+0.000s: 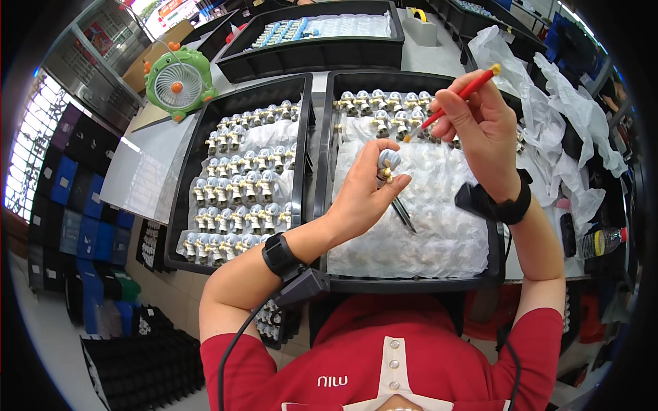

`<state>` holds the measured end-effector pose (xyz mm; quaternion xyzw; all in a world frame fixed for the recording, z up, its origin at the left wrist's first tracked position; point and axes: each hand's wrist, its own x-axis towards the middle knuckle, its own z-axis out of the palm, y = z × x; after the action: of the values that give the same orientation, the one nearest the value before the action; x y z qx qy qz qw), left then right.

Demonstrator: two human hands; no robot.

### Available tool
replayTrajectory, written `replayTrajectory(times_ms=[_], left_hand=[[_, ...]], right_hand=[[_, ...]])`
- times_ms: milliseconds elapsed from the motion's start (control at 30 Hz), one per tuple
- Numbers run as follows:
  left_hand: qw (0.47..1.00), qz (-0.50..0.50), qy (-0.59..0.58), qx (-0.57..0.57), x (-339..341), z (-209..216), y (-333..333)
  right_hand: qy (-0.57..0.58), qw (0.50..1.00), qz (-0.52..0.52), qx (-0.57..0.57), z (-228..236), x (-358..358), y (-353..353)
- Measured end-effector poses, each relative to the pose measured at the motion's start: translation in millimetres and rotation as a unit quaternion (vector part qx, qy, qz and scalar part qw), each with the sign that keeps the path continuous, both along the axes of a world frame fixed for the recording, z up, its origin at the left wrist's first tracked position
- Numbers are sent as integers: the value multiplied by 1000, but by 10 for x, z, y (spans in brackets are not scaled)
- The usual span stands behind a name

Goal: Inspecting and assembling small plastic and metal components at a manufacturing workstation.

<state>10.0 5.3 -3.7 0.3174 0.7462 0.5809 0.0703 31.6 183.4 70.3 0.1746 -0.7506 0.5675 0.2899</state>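
My left hand (367,188) is closed around a small figurine (388,162) with a pale blue-grey top and gold-yellow parts. Raised at the right, my right hand (480,120) pinches a red-handled paintbrush (445,109). The brush slants down to the left, and its yellowish tip is above and apart from the figurine. Dark thin sticks (403,214) show below my left fingers; whether that hand holds them I cannot tell. Under both hands is a black tray (411,282) lined with white wrap, with rows of similar figurines (370,103) at its far end.
To the left stands another black tray (179,262) with several rows of figurines. A far tray (315,58) holds blue-and-white pieces. A green fan (177,85) is at the far left, a tape dispenser (420,31) behind. Crumpled plastic sheeting (548,123) and a bottle (603,242) lie right.
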Motion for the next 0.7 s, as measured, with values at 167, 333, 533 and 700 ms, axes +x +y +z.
replayTrajectory(times_ms=[167,333,533,700], left_hand=[[1000,-11,6,12,1,3,17],[1000,-11,-24,8,-2,18,-5],[1000,-12,26,-3,-26,-15,0],[1000,-29,2,0,-30,22,-11]], right_hand=[[16,999,-4,-49,43,-39,184],[-3,995,42,-91,53,2,75],[33,998,-22,-50,8,-90,50],[-56,988,90,-115,29,-21,127]])
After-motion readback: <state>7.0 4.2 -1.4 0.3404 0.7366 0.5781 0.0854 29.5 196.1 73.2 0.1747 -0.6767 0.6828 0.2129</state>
